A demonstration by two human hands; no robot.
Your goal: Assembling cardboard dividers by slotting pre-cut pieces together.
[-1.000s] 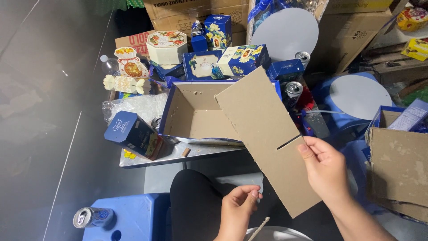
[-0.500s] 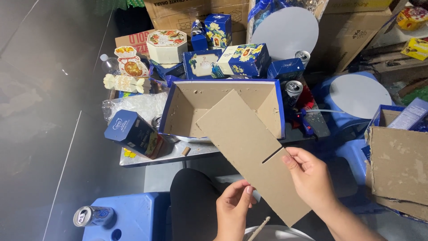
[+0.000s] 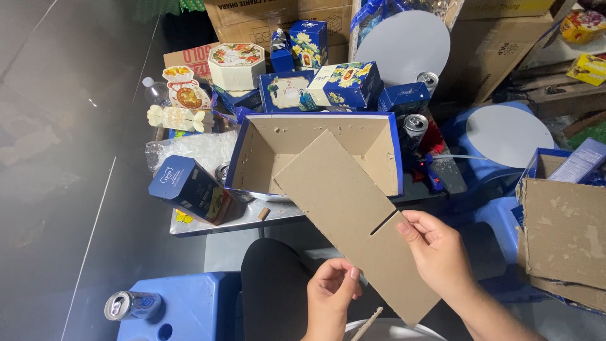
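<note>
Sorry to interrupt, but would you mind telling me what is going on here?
A person holds a long brown cardboard strip with a slot in both bare hands: the right hand grips its edge beside the slot, the left hand touches its lower edge. The strip's far end reaches over an open blue-edged cardboard box on a crowded table.
</note>
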